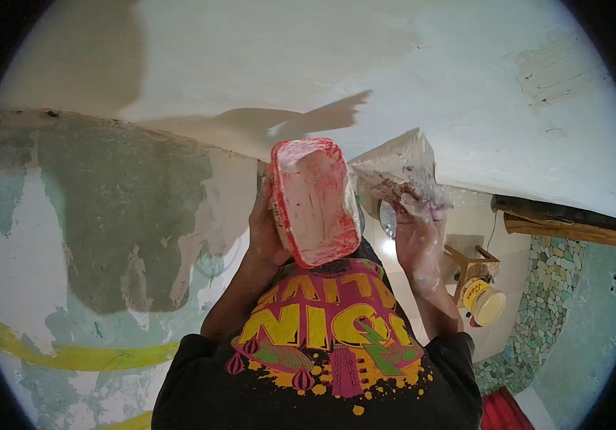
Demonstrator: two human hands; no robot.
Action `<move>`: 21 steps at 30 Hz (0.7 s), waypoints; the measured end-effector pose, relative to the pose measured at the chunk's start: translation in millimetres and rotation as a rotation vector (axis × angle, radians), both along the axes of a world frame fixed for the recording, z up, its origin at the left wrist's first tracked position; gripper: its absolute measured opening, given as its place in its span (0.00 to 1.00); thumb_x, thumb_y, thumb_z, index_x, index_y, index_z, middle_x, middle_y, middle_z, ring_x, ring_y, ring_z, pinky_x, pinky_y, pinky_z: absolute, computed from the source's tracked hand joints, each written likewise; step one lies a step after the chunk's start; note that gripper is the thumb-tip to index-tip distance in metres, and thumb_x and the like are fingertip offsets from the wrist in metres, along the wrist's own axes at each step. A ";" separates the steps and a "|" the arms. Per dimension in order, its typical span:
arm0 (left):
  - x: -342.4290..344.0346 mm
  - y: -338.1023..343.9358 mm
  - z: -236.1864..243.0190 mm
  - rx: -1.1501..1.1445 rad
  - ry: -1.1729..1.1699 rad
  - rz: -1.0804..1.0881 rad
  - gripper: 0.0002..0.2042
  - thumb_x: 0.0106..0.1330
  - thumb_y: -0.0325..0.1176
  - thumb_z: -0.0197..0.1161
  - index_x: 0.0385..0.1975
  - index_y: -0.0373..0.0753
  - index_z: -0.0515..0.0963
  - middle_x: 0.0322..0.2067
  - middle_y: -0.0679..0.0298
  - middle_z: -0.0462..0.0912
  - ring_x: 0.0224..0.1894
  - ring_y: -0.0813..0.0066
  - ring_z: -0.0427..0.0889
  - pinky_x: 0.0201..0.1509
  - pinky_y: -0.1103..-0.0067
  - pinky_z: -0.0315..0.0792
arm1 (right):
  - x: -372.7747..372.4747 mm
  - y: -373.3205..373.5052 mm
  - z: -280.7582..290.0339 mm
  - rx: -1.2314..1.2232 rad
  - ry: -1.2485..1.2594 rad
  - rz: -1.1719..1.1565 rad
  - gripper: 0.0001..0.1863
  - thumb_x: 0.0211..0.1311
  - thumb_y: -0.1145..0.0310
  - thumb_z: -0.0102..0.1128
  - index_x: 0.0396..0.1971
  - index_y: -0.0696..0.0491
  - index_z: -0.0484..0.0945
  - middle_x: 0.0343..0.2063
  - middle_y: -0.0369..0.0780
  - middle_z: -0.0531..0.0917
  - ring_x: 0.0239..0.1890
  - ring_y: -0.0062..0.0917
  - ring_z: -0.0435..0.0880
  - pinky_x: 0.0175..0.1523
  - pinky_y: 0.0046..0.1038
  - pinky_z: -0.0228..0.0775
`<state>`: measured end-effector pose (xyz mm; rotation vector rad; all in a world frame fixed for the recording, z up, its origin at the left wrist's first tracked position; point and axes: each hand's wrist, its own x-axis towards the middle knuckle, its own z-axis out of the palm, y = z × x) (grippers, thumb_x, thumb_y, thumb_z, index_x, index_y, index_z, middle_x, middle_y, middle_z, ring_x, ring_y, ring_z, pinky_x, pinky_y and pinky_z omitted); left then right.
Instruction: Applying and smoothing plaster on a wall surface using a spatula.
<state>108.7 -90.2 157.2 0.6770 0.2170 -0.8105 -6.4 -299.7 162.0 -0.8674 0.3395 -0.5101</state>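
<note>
My left hand (268,240) grips a red rectangular plastic tub (314,204) from its left side. Pale plaster coats the inside of the tub, and red shows along its rim. In my right hand (421,240), fingers closed, is a wide putty knife (400,159) smeared with pale plaster, its blade pointing up and leftward. The blade's left corner is close to the tub's right edge; whether they touch I cannot tell. White smears cover my right hand and wrist.
A smooth pale wall (286,57) spans the top. On the left is a patchy green wall (121,215) with flaking paint and a yellow stripe (93,356). Low at right stand a wooden stool (486,269) and a bucket (489,307), beside a pebbled floor strip (548,287).
</note>
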 end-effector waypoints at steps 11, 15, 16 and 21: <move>-17.1 7.5 -18.0 -0.337 0.147 -0.032 0.35 0.75 0.61 0.47 0.71 0.39 0.64 0.67 0.51 0.70 0.67 0.53 0.72 0.72 0.56 0.67 | 6.9 2.7 20.7 -1.593 -0.276 0.258 0.19 0.55 0.60 0.69 0.48 0.45 0.86 0.57 0.36 0.84 0.65 0.39 0.78 0.67 0.49 0.65; -26.8 19.7 -24.2 -0.353 0.137 -0.001 0.35 0.75 0.61 0.47 0.70 0.39 0.64 0.67 0.51 0.70 0.67 0.53 0.72 0.72 0.56 0.67 | -1.2 -1.5 18.0 -1.655 -0.317 0.291 0.19 0.55 0.60 0.66 0.48 0.44 0.86 0.57 0.36 0.84 0.66 0.38 0.77 0.66 0.49 0.66; -29.9 18.5 -26.8 -0.358 0.132 0.010 0.35 0.75 0.61 0.47 0.70 0.39 0.64 0.67 0.51 0.70 0.67 0.53 0.72 0.72 0.56 0.67 | -2.0 -1.4 16.8 -1.654 -0.357 0.309 0.18 0.56 0.61 0.65 0.47 0.44 0.86 0.57 0.35 0.84 0.66 0.38 0.77 0.64 0.48 0.67; -39.2 25.5 -34.1 -0.370 0.105 0.058 0.35 0.74 0.61 0.47 0.70 0.39 0.64 0.67 0.51 0.70 0.67 0.53 0.72 0.72 0.56 0.67 | -18.5 11.7 26.0 -1.557 -0.414 0.348 0.11 0.58 0.61 0.62 0.36 0.47 0.88 0.49 0.37 0.88 0.57 0.37 0.83 0.57 0.44 0.70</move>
